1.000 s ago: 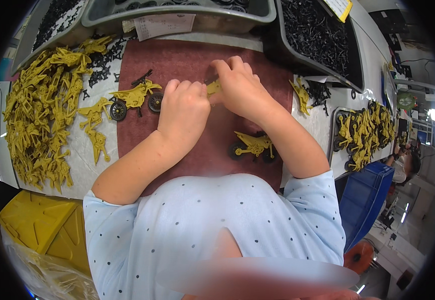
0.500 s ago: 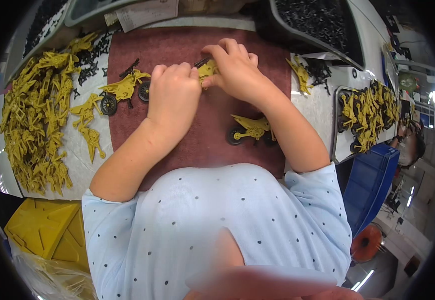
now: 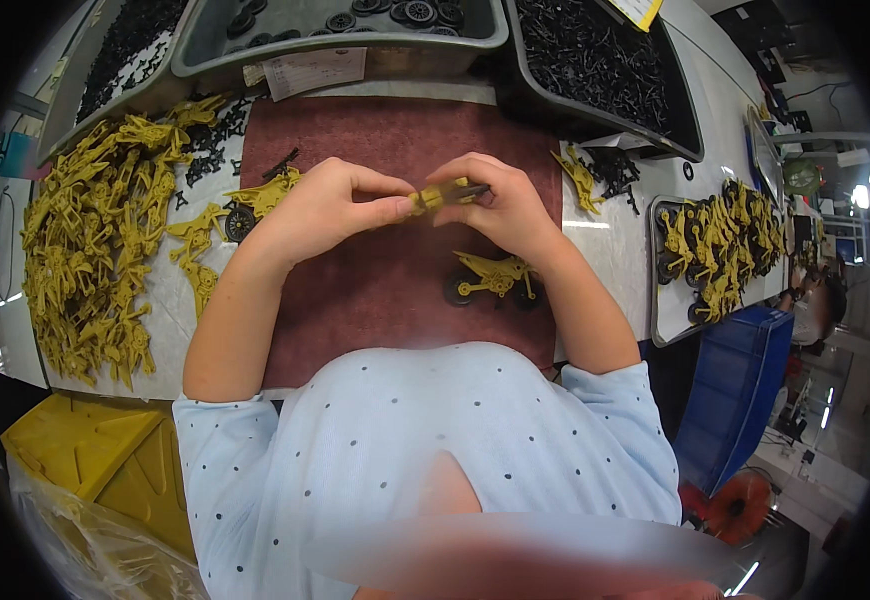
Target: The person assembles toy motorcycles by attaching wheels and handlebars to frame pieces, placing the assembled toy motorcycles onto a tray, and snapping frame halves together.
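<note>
We see both forearms come up from the lower edge and bend inward, so the hands meet above the middle of the dark red mat (image 3: 385, 300) on the worktop (image 3: 605, 250). The left hand (image 3: 320, 205) is curled, thumb and fingertips pinched on one end of a small yellow toy part (image 3: 440, 194); the right hand (image 3: 500, 205) is closed on its other end, where a dark piece shows. The part hangs between them, clear of the mat.

Just below the right wrist a finished yellow toy motorcycle (image 3: 490, 278) lies on the mat; another one (image 3: 255, 200) lies by the left wrist. A heap of yellow parts (image 3: 95, 260) crowds the left edge, grey bins (image 3: 345, 40) wall the far side, and a tray of finished toys (image 3: 715, 250) stands at the right. Bare mat stays open under the forearms.
</note>
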A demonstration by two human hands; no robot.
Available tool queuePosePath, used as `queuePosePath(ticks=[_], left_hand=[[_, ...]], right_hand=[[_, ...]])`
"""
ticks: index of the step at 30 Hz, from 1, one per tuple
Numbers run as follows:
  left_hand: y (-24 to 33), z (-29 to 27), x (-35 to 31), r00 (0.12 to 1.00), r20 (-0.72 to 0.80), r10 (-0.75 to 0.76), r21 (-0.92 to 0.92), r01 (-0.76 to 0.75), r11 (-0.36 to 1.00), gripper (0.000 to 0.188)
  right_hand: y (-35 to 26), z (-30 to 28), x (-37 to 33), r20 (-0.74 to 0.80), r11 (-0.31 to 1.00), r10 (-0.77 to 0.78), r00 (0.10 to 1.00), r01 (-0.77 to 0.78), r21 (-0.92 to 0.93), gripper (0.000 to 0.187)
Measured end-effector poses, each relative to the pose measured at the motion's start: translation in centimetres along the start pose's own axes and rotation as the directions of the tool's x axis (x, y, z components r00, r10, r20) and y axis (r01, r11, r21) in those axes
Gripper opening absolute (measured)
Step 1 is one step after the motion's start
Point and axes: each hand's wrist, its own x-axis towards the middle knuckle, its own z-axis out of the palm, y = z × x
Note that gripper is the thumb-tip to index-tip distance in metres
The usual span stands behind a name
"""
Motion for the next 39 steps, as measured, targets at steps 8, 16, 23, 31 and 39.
queuePosePath(ticks=[8, 16, 23, 31, 39], left_hand=[[-0.2, 3.7, -0.7, 0.684, -0.216, 0.696, 0.611, -0.462, 0.643, 0.026], [0.2, 5.4, -1.4, 0.457, -0.324, 0.828, 0.688, -0.487, 0.538, 0.024], [0.5, 5.0, -2.4, 0.577, -0.265, 0.772, 0.665, -0.471, 0.580, 0.019], [2.3, 3.8, -2.1, 0.551, -0.192, 0.812, 0.600, -0.589, 0.542, 0.031], [1.6, 4.1, -2.5, 0.516, -0.213, 0.830, 0.512, -0.664, 0.545, 0.039]], right_hand=[[-1.7, 1.1, -1.6, -0.313, 0.994, -0.017, 0.950, 0.051, 0.100, 0.039], [-3.0, 2.4, -2.2, -0.370, 0.959, -0.283, 0.885, 0.267, -0.094, 0.042], [-4.1, 3.0, -2.9, -0.438, 0.973, -0.218, 0.872, 0.229, -0.029, 0.034], [-4.2, 2.3, -3.4, -0.466, 0.977, -0.171, 0.868, 0.211, 0.035, 0.037], [-2.4, 2.0, -3.8, -0.470, 0.864, -0.274, 0.839, 0.429, 0.263, 0.040]])
